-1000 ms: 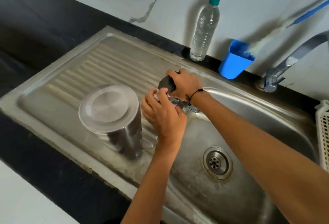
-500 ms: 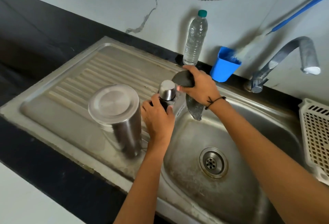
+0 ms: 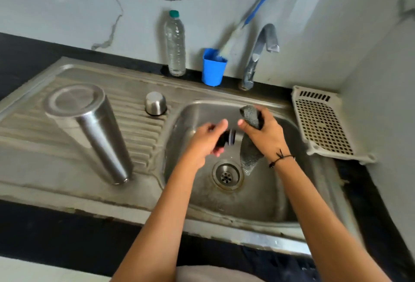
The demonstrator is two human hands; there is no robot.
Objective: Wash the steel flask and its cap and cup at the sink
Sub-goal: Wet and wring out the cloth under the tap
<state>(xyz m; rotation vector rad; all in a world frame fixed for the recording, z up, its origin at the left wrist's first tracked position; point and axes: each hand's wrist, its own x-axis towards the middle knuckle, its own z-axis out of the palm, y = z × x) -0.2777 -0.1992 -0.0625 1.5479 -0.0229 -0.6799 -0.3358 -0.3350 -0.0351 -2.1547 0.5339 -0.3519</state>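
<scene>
The steel flask (image 3: 89,129) stood inverted on the drainboard, the steel cup (image 3: 155,103) upside down beside it. Over the sink basin (image 3: 258,198), the left hand (image 3: 207,141) gripped the black cap (image 3: 225,139); the right hand's (image 3: 263,134) fingers clamped a grey scrubbing cloth (image 3: 249,158).

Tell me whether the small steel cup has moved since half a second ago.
Yes. The small steel cup was held up by the basin edge; now it stands upside down on the ribbed drainboard, farther from the drain, no hand touching it.
</scene>
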